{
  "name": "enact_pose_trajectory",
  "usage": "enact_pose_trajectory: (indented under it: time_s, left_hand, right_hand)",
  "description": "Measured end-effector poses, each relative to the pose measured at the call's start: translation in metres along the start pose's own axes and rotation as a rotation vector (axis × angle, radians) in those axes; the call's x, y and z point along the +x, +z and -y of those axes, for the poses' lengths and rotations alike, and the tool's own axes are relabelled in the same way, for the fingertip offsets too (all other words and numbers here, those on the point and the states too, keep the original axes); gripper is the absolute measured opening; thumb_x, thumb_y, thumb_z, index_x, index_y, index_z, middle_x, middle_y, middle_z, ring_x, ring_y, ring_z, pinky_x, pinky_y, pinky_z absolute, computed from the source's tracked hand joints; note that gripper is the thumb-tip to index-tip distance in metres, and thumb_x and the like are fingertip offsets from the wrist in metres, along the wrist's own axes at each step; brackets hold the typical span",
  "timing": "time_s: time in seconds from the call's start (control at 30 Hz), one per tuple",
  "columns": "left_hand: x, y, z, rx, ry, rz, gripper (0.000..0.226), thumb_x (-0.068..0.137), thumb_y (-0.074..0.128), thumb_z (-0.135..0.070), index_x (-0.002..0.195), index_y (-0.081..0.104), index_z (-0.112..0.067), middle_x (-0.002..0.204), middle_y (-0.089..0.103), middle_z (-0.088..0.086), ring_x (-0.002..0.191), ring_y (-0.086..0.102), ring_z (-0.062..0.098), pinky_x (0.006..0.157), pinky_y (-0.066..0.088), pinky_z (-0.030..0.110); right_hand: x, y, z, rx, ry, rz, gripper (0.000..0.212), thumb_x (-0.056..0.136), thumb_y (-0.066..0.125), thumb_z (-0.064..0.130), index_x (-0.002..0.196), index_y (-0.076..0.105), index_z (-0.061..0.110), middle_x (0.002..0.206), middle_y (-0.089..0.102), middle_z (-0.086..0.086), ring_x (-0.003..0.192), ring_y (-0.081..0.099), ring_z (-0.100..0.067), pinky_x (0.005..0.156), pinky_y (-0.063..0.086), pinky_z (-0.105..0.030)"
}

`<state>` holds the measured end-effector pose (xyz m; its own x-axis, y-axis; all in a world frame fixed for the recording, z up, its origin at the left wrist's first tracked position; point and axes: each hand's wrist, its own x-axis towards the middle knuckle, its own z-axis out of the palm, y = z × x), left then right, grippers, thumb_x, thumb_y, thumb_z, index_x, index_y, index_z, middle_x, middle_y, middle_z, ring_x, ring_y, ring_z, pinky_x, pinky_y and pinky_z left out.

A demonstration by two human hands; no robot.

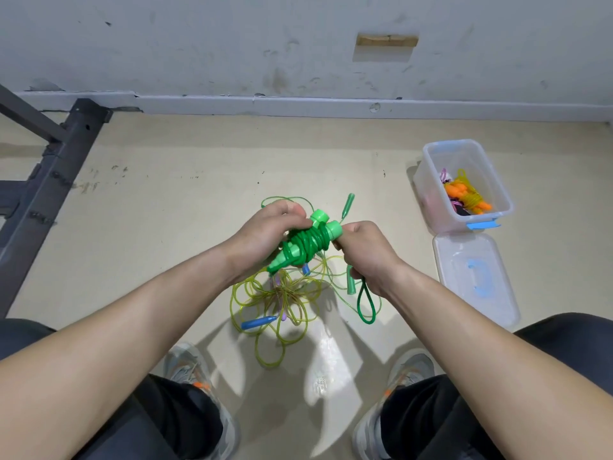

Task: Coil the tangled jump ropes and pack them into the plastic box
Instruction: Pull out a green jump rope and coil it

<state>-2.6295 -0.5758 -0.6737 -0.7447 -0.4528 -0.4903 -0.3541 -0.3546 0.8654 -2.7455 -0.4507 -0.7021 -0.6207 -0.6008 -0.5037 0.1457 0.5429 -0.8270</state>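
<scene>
The left hand (265, 234) grips the green jump rope (306, 242), its cord wound round the paired handles, above the floor (172, 200). The right hand (368, 254) pinches the cord's loose end. The bundle's long axis runs from near-left to far-right. The open plastic box (426, 190) stands well off to the right and slightly farther out, so the right hand is nearer to it.

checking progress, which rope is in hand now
The dark green rope, wound round its handles; the yellow rope and pale green rope lie on the floor.
</scene>
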Motion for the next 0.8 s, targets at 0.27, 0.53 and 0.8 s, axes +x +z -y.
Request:
enact_pose_trajectory:
  time_s: [0.27, 0.53, 0.8]
  left_hand:
    - [-0.013, 0.004, 0.002, 0.112, 0.128, 0.083, 0.051, 0.088, 0.071, -0.001, 0.134, 0.055, -0.020, 0.116, 0.069, -0.002, 0.074, 0.070, 0.023, 0.059, 0.056, 0.029]
    - [-0.002, 0.011, 0.014, -0.411, -0.080, -0.141, 0.028, 0.100, 0.055, -0.012, 0.127, 0.049, -0.009, 0.095, 0.064, 0.019, 0.064, 0.066, 0.028, 0.051, 0.051, 0.026]
    - [0.007, 0.004, 0.024, -0.336, -0.229, -0.156, 0.022, 0.097, 0.058, -0.024, 0.105, 0.065, -0.005, 0.089, 0.067, 0.011, 0.062, 0.068, 0.023, 0.057, 0.058, 0.028]
  right_hand:
    - [0.000, -0.001, 0.002, 0.073, 0.087, -0.060, 0.031, 0.093, 0.049, 0.019, 0.062, 0.044, 0.019, 0.054, 0.025, 0.003, 0.048, 0.020, -0.016, 0.047, 0.016, -0.023]
    - [-0.017, 0.018, 0.003, -0.314, -0.143, -0.008, 0.043, 0.105, 0.039, 0.030, 0.076, 0.066, 0.013, 0.067, 0.059, -0.002, 0.058, 0.047, -0.016, 0.057, 0.035, -0.031]
    - [-0.036, 0.017, 0.013, -0.976, -0.456, -0.013, 0.005, 0.091, 0.049, 0.011, 0.092, 0.047, 0.015, 0.072, 0.041, -0.003, 0.071, 0.050, -0.033, 0.058, 0.036, -0.036]
